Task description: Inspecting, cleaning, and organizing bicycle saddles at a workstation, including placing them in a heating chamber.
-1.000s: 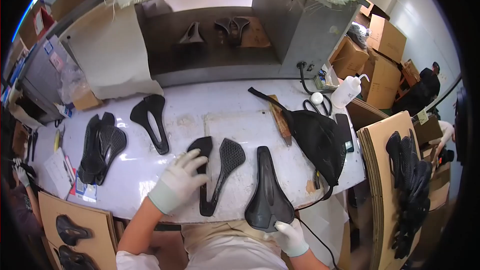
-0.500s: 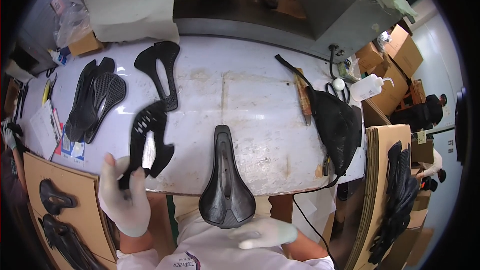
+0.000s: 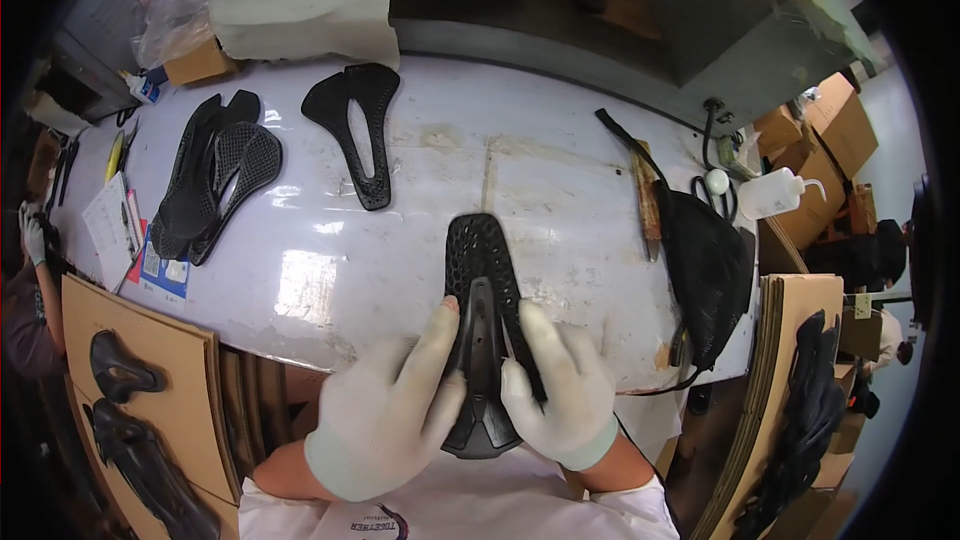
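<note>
A black bicycle saddle base [image 3: 482,432] lies in front of me at the table's near edge, its narrow nose pointing away. Over it sits a black honeycomb saddle pad [image 3: 474,238], reaching past the nose, with the base showing through the long central gap. My left hand [image 3: 385,405], in a white glove with a bare fingertip, grips the pad's left side. My gloved right hand [image 3: 562,385] holds its right side, thumb near the gap. The hands hide much of both wings. Another saddle pad [image 3: 345,120] lies farther off on the table.
More black pads [image 3: 215,180] lie stacked at the left of the table [image 3: 420,160]. A black cloth bag [image 3: 705,270], a wooden-handled tool [image 3: 646,202] and a white squeeze bottle [image 3: 775,194] are at the right. Saddles [image 3: 150,470] rest on cardboard at lower left. A co-worker's gloved hand [image 3: 34,235] shows far left.
My left hand has brought the pad from the left onto the saddle base. My right hand has moved up from below the base and now grips the pad's right side.
</note>
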{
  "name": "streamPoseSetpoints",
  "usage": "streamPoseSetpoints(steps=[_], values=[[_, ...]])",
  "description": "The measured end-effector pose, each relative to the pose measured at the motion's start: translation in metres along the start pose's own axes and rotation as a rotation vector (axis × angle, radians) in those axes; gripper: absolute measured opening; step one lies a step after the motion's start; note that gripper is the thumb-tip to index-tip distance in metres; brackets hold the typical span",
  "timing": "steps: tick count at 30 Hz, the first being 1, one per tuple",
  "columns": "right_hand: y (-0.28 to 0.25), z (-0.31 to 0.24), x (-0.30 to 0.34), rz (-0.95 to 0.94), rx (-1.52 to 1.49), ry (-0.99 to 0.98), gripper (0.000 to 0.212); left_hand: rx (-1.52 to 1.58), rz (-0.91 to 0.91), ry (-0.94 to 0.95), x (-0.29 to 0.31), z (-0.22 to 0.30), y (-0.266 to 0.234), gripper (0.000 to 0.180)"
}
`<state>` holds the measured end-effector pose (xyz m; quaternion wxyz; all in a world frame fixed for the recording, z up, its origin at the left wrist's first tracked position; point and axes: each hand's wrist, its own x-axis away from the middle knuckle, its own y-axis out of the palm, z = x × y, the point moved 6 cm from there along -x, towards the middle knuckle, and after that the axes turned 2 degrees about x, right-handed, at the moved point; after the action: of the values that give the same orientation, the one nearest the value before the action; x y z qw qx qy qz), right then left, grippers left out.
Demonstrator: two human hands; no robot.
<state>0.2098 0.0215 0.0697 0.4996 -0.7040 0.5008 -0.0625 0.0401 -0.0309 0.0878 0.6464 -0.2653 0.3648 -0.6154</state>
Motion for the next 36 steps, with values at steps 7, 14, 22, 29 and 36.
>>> streamPoseSetpoints(steps=[7,14,22,29,36], values=[[0.029,0.034,0.011,-0.343,0.159,0.063,0.053,0.161,-0.097,-0.076,-0.005,-0.041,0.057,0.066],[0.038,0.046,0.013,-0.404,0.097,0.117,0.054,0.240,-0.193,-0.136,-0.010,-0.054,0.071,0.066],[0.044,0.050,0.010,-0.492,0.031,0.159,0.055,0.225,-0.224,-0.175,-0.014,-0.057,0.075,0.065],[0.043,0.048,0.015,-0.503,-0.030,0.123,0.055,0.210,-0.208,-0.118,-0.009,-0.062,0.072,0.065],[0.043,0.043,0.017,-0.523,-0.066,0.038,0.056,0.234,-0.211,-0.081,0.003,-0.053,0.078,0.063]])
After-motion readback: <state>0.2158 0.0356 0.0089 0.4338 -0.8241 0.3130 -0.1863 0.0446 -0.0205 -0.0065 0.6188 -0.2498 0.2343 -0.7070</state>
